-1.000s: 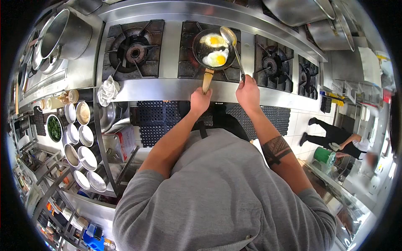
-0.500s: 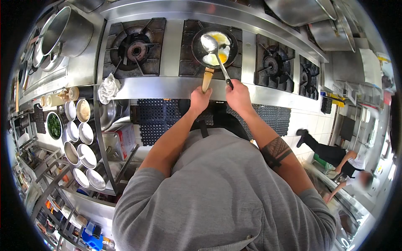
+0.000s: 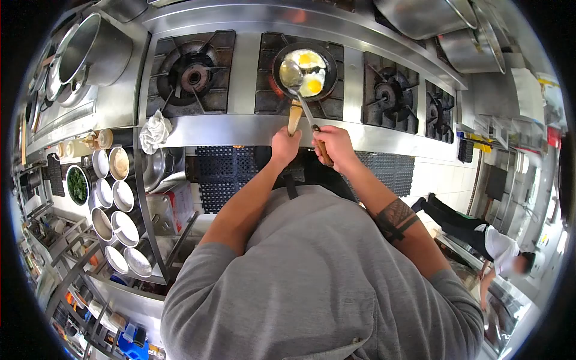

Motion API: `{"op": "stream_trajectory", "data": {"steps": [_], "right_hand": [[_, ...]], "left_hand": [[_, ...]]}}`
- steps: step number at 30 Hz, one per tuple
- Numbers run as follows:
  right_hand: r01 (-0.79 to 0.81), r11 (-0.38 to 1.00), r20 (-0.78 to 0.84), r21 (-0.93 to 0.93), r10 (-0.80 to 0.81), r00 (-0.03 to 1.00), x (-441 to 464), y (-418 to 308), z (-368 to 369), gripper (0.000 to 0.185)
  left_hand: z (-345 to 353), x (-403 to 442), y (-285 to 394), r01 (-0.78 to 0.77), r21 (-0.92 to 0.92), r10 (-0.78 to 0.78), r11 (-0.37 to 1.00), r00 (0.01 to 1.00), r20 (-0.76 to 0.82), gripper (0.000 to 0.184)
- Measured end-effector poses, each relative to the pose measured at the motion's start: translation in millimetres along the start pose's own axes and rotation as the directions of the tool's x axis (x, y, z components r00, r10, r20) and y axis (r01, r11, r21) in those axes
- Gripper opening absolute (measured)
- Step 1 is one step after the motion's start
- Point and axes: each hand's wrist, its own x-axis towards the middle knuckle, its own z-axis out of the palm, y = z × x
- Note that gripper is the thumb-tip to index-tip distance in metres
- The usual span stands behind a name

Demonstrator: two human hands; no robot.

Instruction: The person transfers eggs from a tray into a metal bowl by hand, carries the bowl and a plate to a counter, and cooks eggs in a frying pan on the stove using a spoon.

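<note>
Two fried eggs with yellow yolks lie in a dark frying pan, which rests on the second burner from the left. My left hand is closed around the pan's wooden handle. In my right hand is a metal spoon with a dark brown handle. Its round bowl is over the left side of the pan, beside the eggs; I cannot tell whether it touches them.
A crumpled white cloth lies at the stove's front edge. Several metal containers and a container of chopped greens stand at left. Large pots are at the upper left. Another person is at the right.
The spoon has moved down and left off the eggs, its handle now angled lower in my right hand. Both yolks show fully. The other person has shifted position at the right.
</note>
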Motion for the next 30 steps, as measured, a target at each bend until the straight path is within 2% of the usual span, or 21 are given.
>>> {"op": "stream_trajectory", "data": {"steps": [1,3,5,6,7,8,9,11,12,16,18,21,25,28,30], "right_hand": [[0.0,1.0,-0.001,-0.001,0.0,1.0,1.1,-0.3,-3.3,0.016],[0.097,0.995,-0.017,0.002,-0.097,0.995,5.0,-4.5,-10.1,0.015],[0.103,0.994,-0.051,-0.04,-0.105,0.993,10.3,-11.2,-16.9,0.017],[0.107,0.966,-0.125,-0.236,-0.14,0.982,8.3,-19.4,-17.3,0.019],[0.092,0.902,-0.191,-0.422,-0.188,0.964,9.8,-25.3,-19.8,0.021],[0.243,0.743,-0.183,-0.624,-0.441,0.879,33.9,-6.8,-32.7,0.024],[0.243,0.743,-0.183,-0.624,-0.441,0.879,32.5,-9.3,-33.8,0.024],[0.25,0.407,-0.136,-0.879,-0.715,0.686,29.8,-14.2,-35.4,0.025],[0.234,0.366,-0.14,-0.901,-0.754,0.642,28.8,-14.7,-35.4,0.024],[0.272,0.366,-0.128,-0.89,-0.772,0.623,15.7,-15.2,-30.7,0.021],[0.309,0.511,-0.106,-0.802,-0.631,0.768,8.9,-14.8,-22.7,0.018],[0.328,0.521,-0.062,-0.788,-0.598,0.799,9.1,-7.7,-10.9,0.017],[0.359,0.417,0.0,-0.835,-0.653,0.758,16.3,-1.8,-8.2,0.017],[0.337,0.399,0.001,-0.853,-0.645,0.765,21.0,1.1,-10.9,0.025],[0.351,0.367,0.023,-0.862,-0.662,0.749,20.9,2.8,-7.8,0.024]], "left_hand": [[-0.6,0.0,0.3,0.006,0.016,-0.006,1.0,1.0,0.006,0.035],[-1.4,0.1,0.0,0.012,0.034,-0.012,0.999,1.0,0.011,0.034],[-1.1,0.4,-1.0,0.005,0.06,-0.005,0.998,1.0,0.008,0.034],[-0.3,0.7,-2.8,0.005,0.06,-0.005,0.998,1.0,0.009,0.034],[0.6,1.4,-4.6,0.002,0.057,-0.002,0.998,1.0,0.007,0.034],[1.4,2.0,-6.3,-0.002,0.053,0.001,0.999,1.0,0.004,0.034],[-0.9,1.2,-2.3,-0.001,0.053,0.001,0.999,1.0,0.004,0.034],[-5.6,-0.6,5.9,0.079,0.049,-0.081,0.996,0.996,0.046,0.037],[-5.7,-0.5,5.7,0.079,0.049,-0.081,0.996,0.996,0.045,0.037],[-6.1,-1.7,6.2,0.064,0.043,-0.065,0.997,0.997,0.036,0.037],[-5.9,-1.8,4.8,0.063,0.041,-0.065,0.997,0.997,0.037,0.037],[-4.5,-1.3,2.9,0.029,0.063,-0.031,0.998,0.999,0.028,0.037],[-4.9,-0.8,1.3,0.035,0.036,-0.036,0.999,0.999,0.026,0.038],[-4.7,0.2,-0.3,0.053,0.033,-0.054,0.998,0.997,0.045,0.038],[-6.3,-0.1,2.1,0.058,0.04,-0.06,0.998,0.997,0.047,0.038]]}}
